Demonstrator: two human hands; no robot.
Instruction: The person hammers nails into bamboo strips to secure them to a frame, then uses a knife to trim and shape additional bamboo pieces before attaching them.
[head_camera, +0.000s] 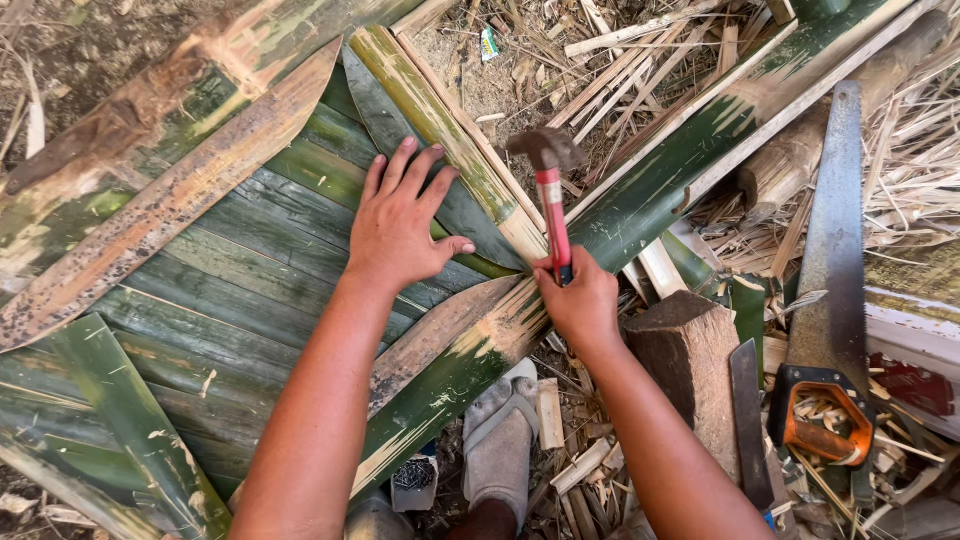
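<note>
Left hand: your left hand (400, 225) lies flat, fingers spread, on the green bamboo slats (250, 280).
Right hand: your right hand (580, 300) grips the red-handled hammer (550, 195), head raised above the slats' right edge.
Nearby: handsaw (830, 290), wooden block (690, 350).

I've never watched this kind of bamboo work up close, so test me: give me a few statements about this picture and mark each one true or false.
1. The right hand grips a hammer with a red handle. True.
2. The left hand holds a saw. False: it lies flat, fingers spread, on the green bamboo slats.
3. A handsaw with an orange grip lies to the right. True.
4. The hammer head rests on the wooden block. False: it is up near the bamboo strips, away from the block.
5. A sandalled foot shows between the arms. True.
</note>
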